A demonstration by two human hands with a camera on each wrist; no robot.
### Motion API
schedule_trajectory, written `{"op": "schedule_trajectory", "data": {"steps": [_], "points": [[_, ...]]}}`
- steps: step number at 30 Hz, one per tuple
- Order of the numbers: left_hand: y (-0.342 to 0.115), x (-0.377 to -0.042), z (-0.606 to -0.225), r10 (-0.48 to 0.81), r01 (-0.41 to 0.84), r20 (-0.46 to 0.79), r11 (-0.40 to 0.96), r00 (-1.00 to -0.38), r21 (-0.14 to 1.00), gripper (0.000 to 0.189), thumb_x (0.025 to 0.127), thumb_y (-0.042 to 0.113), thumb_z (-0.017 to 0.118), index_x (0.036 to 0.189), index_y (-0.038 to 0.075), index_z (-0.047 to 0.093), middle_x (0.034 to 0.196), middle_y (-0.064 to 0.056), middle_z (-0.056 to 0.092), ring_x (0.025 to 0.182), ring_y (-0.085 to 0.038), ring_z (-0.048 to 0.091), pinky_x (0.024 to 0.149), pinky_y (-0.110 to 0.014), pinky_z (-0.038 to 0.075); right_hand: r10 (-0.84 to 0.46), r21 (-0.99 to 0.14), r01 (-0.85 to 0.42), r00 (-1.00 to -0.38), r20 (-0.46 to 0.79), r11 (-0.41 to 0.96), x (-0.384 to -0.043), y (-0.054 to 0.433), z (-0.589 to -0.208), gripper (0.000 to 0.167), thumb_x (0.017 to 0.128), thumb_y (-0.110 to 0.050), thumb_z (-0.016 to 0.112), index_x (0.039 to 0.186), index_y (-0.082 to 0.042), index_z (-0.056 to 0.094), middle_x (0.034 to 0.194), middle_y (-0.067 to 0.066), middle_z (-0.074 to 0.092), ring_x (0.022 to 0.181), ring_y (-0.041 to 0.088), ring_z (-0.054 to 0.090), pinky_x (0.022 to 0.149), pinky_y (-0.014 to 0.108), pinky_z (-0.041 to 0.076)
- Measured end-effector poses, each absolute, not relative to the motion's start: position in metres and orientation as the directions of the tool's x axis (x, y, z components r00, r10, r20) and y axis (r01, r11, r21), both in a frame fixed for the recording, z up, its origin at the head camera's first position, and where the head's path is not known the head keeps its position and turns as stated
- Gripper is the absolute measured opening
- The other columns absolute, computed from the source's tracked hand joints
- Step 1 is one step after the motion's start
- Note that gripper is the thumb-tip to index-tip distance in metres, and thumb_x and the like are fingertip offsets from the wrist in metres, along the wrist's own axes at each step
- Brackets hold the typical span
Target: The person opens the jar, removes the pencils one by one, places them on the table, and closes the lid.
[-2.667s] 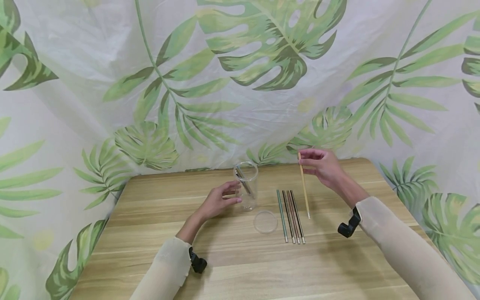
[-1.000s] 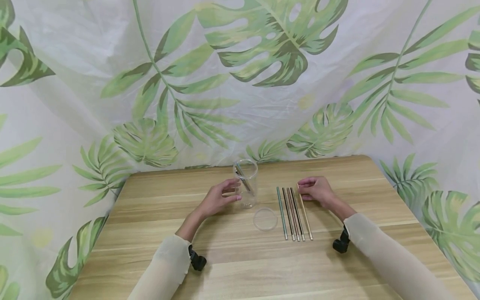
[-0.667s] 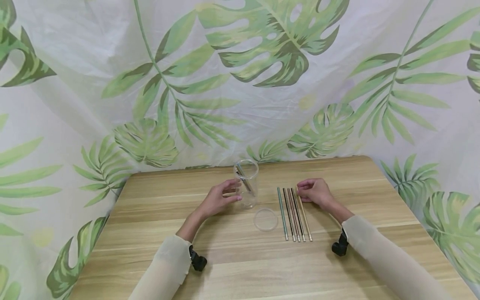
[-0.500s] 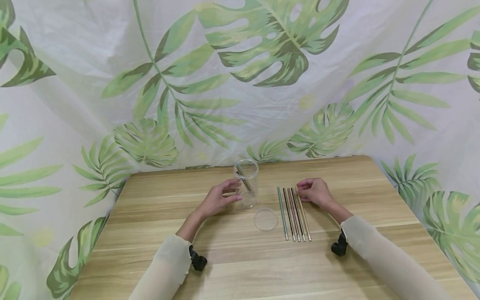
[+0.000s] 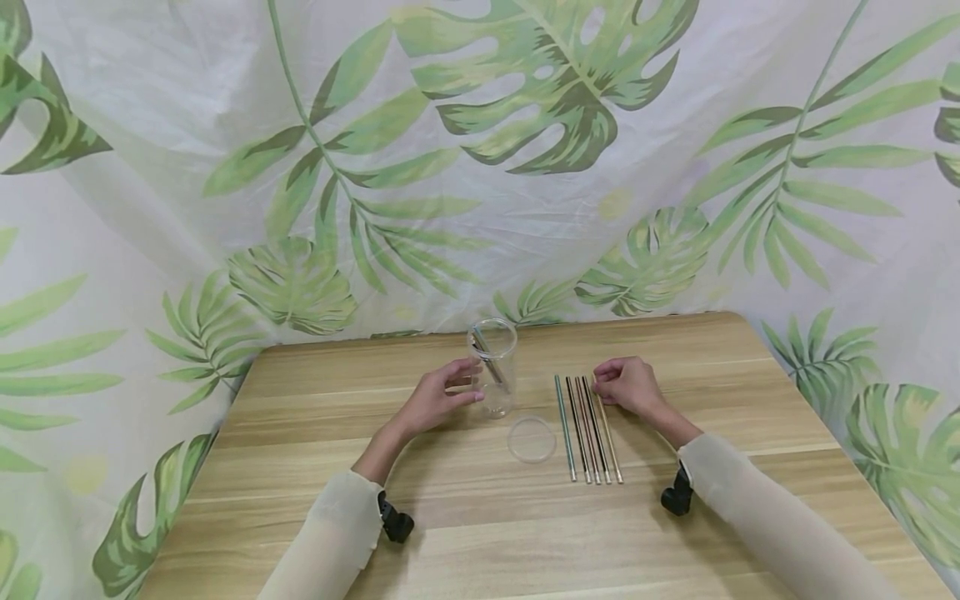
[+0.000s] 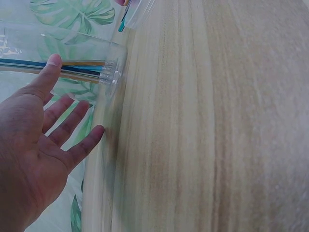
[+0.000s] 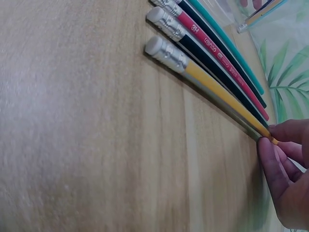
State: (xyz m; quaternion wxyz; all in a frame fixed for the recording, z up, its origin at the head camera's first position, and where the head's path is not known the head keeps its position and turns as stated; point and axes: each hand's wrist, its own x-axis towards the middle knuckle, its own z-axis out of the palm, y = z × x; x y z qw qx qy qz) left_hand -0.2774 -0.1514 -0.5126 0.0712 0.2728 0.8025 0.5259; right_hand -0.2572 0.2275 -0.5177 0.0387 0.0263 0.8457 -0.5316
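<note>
My right hand (image 5: 628, 387) pinches the tip end of a yellow pencil (image 7: 217, 89), which lies on the table at the right end of a row. Left of it lie a black pencil (image 7: 212, 65), a red pencil (image 7: 217, 50), another black pencil and a teal pencil (image 5: 564, 425), side by side with their white erasers toward me. Beside a clear plastic cup (image 5: 495, 400) my left hand (image 5: 438, 398) has its thumb and fingers spread and fairly straight at the cup's left side. Several pencils (image 6: 82, 67) lean inside the upright cup.
A clear round lid (image 5: 531, 440) lies flat between cup and pencil row. The wooden table (image 5: 480, 533) ends at a leaf-patterned cloth (image 5: 420, 167) behind. Small black devices are strapped to both wrists.
My right hand has lowered the yellow pencil from mid-air to the table and slid it slightly left toward the row. The left hand and cup have stayed put.
</note>
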Motion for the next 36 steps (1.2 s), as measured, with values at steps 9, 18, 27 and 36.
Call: {"op": "schedule_trajectory", "data": {"steps": [9,18,27,36], "points": [[-0.152,-0.275,-0.51,0.509,0.363,0.172,0.304,-0.843,0.881,0.063,0.095,0.013,0.081,0.151,-0.001,0.053,0.144,-0.024,0.063,0.129,-0.043,0.065,0.108,-0.054,0.055,0.008,-0.871,0.064,-0.998,-0.069,0.487,-0.257,0.225,-0.52,0.027,0.089,0.001,0.081,0.114,0.009,0.074,0.098,0.017,0.077,0.073,0.012,0.074,0.064,0.024,0.064],[-0.153,-0.277,-0.512,0.509,0.36,0.169,0.306,-0.844,0.881,0.063,0.096,0.012,0.08,0.151,-0.001,0.053,0.145,-0.026,0.062,0.129,-0.043,0.065,0.108,-0.056,0.054,0.01,-0.854,0.033,-0.999,-0.033,0.519,-0.257,0.225,-0.52,0.024,0.088,0.0,0.082,0.11,0.008,0.075,0.095,0.017,0.077,0.072,0.012,0.074,0.062,0.023,0.064],[-0.152,-0.277,-0.511,0.515,0.371,0.175,0.306,-0.839,0.877,0.062,0.096,0.01,0.08,0.151,-0.002,0.053,0.145,-0.026,0.062,0.129,-0.043,0.065,0.108,-0.055,0.054,-0.003,-0.875,0.031,-0.999,-0.037,0.484,-0.255,0.226,-0.516,0.024,0.089,0.0,0.081,0.111,0.009,0.074,0.096,0.018,0.076,0.073,0.018,0.076,0.064,0.028,0.066],[-0.152,-0.278,-0.511,0.511,0.36,0.161,0.319,-0.844,0.877,0.063,0.095,0.01,0.08,0.151,-0.001,0.053,0.144,-0.024,0.063,0.128,-0.042,0.066,0.108,-0.051,0.055,-0.014,-0.819,-0.085,-0.996,0.093,0.567,-0.257,0.221,-0.5,0.026,0.092,-0.009,0.082,0.113,0.005,0.076,0.101,0.016,0.079,0.082,0.02,0.074,0.063,0.024,0.06]]}}
